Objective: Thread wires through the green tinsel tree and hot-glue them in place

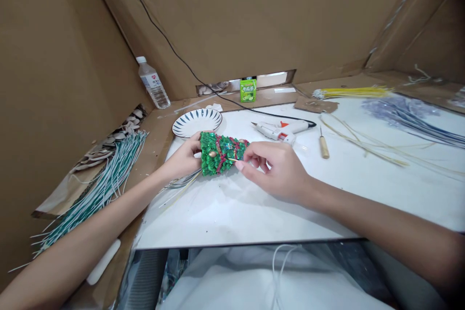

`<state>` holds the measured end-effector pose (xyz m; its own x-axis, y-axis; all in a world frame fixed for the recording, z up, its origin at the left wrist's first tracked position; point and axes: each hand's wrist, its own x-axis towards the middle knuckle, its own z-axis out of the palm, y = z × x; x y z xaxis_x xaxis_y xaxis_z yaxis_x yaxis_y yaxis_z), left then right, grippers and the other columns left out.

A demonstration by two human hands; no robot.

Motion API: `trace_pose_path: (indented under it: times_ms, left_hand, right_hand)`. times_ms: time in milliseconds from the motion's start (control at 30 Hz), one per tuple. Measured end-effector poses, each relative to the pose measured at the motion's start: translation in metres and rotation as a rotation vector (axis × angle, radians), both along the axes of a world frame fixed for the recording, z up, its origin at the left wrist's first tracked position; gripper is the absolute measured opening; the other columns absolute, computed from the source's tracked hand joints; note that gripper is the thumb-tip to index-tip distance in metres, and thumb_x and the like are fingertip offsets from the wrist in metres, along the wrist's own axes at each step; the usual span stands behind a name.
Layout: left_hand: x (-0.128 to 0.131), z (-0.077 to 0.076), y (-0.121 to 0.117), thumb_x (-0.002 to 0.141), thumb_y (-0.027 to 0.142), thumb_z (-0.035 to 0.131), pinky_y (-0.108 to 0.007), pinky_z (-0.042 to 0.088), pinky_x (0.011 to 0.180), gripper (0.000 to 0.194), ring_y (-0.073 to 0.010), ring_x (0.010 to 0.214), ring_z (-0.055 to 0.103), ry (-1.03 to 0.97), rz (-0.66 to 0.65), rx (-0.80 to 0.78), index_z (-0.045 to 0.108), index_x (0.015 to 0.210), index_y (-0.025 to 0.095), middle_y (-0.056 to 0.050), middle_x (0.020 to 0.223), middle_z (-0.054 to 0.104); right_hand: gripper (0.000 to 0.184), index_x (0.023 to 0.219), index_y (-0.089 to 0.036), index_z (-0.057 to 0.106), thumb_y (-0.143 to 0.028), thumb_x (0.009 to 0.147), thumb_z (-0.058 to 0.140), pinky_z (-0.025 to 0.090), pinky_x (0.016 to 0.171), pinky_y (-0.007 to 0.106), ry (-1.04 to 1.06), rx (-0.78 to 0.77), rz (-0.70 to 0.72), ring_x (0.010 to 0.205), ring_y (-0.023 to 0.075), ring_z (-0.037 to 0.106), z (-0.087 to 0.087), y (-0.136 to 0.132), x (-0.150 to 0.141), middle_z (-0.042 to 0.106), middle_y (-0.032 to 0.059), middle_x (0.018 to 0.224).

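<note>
A small green Christmas tree ornament point(220, 147), trimmed with red garlands and gold baubles, lies on its side just above the white table point(218, 218). My left hand point(186, 157) grips its wide base at the left end; some of those fingers are hidden behind it. Close against its right part, my right hand point(276, 167) is pinched, with thumb and forefinger on a thin pale stick point(233, 159) whose tip meets the tree's side. What exactly the stick is, I cannot make out.
Behind the tree are a striped plate point(197, 123) and a white glue gun point(278, 131) with a black cord. An awl point(323, 147) lies to its right. Bundled green-white wires point(105, 179) lie left, yellow wires point(352, 92) far right. A water bottle point(154, 85) leans against cardboard walls.
</note>
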<state>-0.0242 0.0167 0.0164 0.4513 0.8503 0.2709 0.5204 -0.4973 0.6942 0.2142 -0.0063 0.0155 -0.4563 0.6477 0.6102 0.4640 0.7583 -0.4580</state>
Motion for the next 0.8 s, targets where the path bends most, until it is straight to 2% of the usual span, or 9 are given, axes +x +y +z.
trace_pose_path:
  times_ms: [133,267,367,467,600,800]
  left_hand:
    - [0.000,0.001,0.000,0.073,0.036,0.067,-0.034,0.038,0.101,0.029,-0.0251,0.118,0.047,-0.008,-0.011,0.011,0.070,0.094,0.017,-0.010,0.127,0.051]
    - [0.000,0.000,0.000,0.073,0.032,0.068,-0.037,0.036,0.103,0.027,-0.0249,0.118,0.048,-0.049,-0.010,-0.014,0.069,0.095,0.017,-0.010,0.125,0.052]
    - [-0.002,-0.001,0.002,0.072,0.030,0.068,-0.038,0.036,0.104,0.026,-0.0259,0.120,0.046,-0.055,-0.029,-0.029,0.069,0.095,0.017,-0.010,0.125,0.053]
    - [-0.004,0.000,0.003,0.072,0.030,0.068,-0.039,0.035,0.104,0.027,-0.0262,0.120,0.046,-0.048,-0.043,-0.034,0.069,0.096,0.018,-0.010,0.125,0.053]
    - [-0.003,0.000,0.002,0.072,0.032,0.068,-0.040,0.033,0.106,0.027,-0.0256,0.122,0.044,-0.036,-0.041,-0.028,0.069,0.094,0.018,-0.011,0.127,0.052]
    - [-0.001,-0.003,0.002,0.069,0.036,0.070,-0.039,0.035,0.104,0.026,-0.0248,0.121,0.045,-0.056,-0.034,-0.026,0.071,0.088,0.018,-0.010,0.126,0.053]
  right_hand:
    - [0.018,0.073,-0.015,0.058,-0.026,0.083,0.049,0.029,0.053,0.018,-0.005,0.033,0.033,0.053,0.0035,0.041,0.001,0.000,-0.001,0.053,-0.0036,0.061]
    - [0.021,0.065,-0.014,0.056,-0.030,0.078,0.055,0.028,0.051,0.019,-0.021,-0.018,-0.031,0.050,0.0039,0.039,0.000,0.001,-0.001,0.051,-0.0035,0.056]
    - [0.023,0.059,-0.014,0.052,-0.027,0.078,0.054,0.028,0.050,0.018,0.006,0.005,0.001,0.049,0.0036,0.038,0.000,0.000,0.000,0.048,-0.0038,0.053]
    - [0.021,0.063,-0.013,0.055,-0.023,0.081,0.051,0.029,0.051,0.018,-0.015,0.088,0.060,0.050,0.0038,0.040,-0.001,-0.001,0.001,0.050,-0.0029,0.056]
    - [0.022,0.072,-0.013,0.060,-0.027,0.086,0.048,0.030,0.053,0.020,-0.099,0.156,0.031,0.054,0.0050,0.043,-0.006,0.002,-0.001,0.055,-0.0008,0.063]
    - [0.020,0.081,-0.017,0.064,-0.033,0.084,0.052,0.032,0.054,0.020,-0.131,0.039,-0.016,0.054,0.0053,0.044,-0.009,0.004,-0.003,0.059,-0.0020,0.068]
